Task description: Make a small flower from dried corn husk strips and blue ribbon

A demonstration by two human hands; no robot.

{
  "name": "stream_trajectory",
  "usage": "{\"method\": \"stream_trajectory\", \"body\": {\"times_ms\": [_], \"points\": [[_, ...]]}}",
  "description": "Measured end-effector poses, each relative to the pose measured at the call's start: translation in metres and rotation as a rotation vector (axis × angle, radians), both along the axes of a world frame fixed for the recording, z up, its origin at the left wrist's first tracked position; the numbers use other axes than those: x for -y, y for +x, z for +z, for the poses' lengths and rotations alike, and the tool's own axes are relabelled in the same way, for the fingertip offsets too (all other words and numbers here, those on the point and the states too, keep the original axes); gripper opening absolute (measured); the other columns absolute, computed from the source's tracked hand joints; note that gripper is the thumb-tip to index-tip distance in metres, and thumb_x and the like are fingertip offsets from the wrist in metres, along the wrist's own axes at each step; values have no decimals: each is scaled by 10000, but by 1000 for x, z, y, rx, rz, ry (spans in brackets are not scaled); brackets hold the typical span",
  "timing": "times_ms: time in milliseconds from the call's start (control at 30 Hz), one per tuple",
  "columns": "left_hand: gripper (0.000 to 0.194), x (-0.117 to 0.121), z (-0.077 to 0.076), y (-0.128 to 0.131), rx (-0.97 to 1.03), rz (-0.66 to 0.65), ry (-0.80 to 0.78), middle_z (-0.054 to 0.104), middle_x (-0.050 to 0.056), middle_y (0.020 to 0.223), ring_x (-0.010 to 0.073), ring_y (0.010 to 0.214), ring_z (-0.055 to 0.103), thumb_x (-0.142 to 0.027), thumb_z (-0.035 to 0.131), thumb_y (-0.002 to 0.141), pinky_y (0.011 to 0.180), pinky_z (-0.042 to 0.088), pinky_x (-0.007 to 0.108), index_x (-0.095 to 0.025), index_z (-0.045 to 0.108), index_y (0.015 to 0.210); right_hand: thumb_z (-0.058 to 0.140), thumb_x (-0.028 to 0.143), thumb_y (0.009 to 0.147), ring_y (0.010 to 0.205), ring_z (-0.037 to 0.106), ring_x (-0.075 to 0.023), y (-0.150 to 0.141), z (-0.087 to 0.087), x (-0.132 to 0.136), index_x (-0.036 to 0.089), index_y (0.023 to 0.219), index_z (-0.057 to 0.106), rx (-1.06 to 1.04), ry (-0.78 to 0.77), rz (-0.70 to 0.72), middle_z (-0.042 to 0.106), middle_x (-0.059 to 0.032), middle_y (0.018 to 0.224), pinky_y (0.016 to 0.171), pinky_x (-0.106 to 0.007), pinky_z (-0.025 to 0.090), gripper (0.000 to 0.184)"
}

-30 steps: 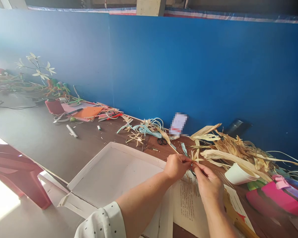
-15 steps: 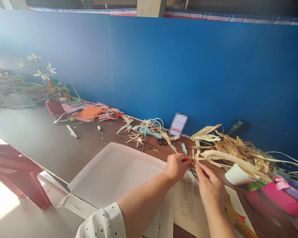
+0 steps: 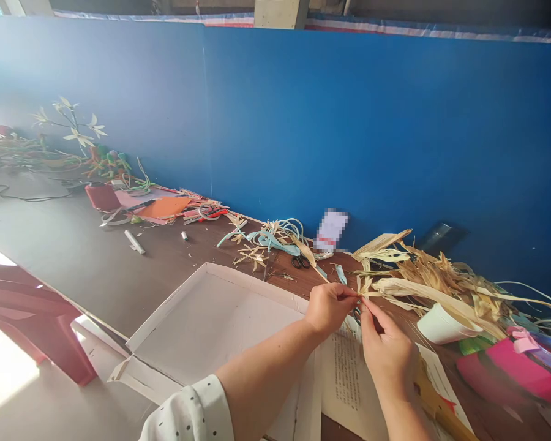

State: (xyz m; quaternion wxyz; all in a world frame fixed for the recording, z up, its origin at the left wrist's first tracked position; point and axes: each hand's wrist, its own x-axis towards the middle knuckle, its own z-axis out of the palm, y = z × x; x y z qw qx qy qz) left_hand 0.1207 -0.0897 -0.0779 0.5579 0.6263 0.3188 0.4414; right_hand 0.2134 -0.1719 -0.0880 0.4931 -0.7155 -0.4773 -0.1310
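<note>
Husk flower (image 3: 364, 286) at your fingertips, above surface (image 3: 174, 251), just right of shallow white box (image 3: 239, 318). Box, left of you, lies as half second ago. Black-handled scissors (image 3: 300, 262) past box's far edge, also unmoved. Your left hand (image 3: 322, 309): thumb and finger pinching flower's base, nearly same pose as before. Your right hand (image 3: 388, 346): fingertips closed on flower from below, forefinger straighter than second ago. Farther right, white cup (image 3: 445, 324) tipped beside dry husk pile (image 3: 441, 275), both unchanged.
</note>
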Motion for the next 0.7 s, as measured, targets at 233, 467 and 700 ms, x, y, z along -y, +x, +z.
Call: {"method": "stream_trajectory", "body": {"times_ms": [233,467,700], "points": [[103,-1,6,0,123,-56,-226,655,-2,615,104,601,614,-212,683,687,604,497,206,-145,709,760,547,467,841,676,615,-206,-7,8,3,193,1026,714,41,6,-127,698,-84,803,631,-299,426,370],[223,-4,9,4,289,-195,-435,628,10,577,93,560,602,-277,784,616,627,535,232,-100,682,705,573,531,805,784,638,-227,7,-1,-3,165,1010,714,-179,44,-21,704,-110,921,731,-316,471,443],[62,0,12,1,212,-167,-370,622,-5,570,74,542,585,-167,697,689,608,517,199,-113,695,719,541,431,862,877,628,-223,-1,5,-1,161,1007,710,-14,29,81,690,-99,970,783,-316,475,350]]}}
